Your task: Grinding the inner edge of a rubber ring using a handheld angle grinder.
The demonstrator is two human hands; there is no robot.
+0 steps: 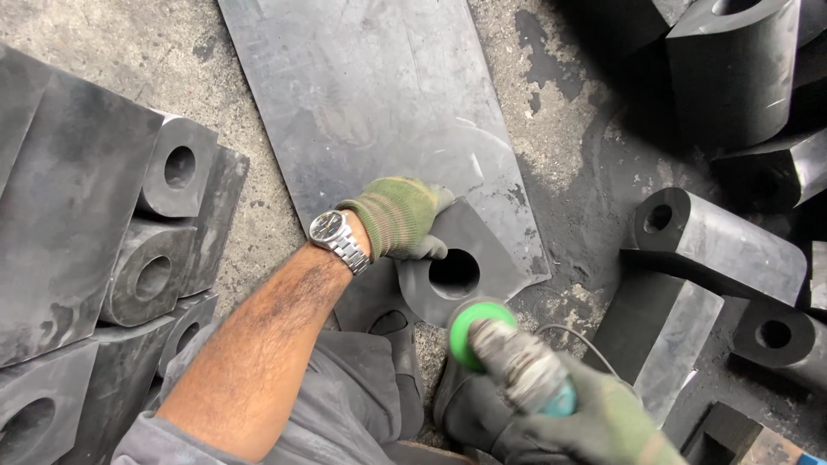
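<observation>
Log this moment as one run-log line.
left hand: steadying black block | right hand: gripping grinder | disc at block edge
</observation>
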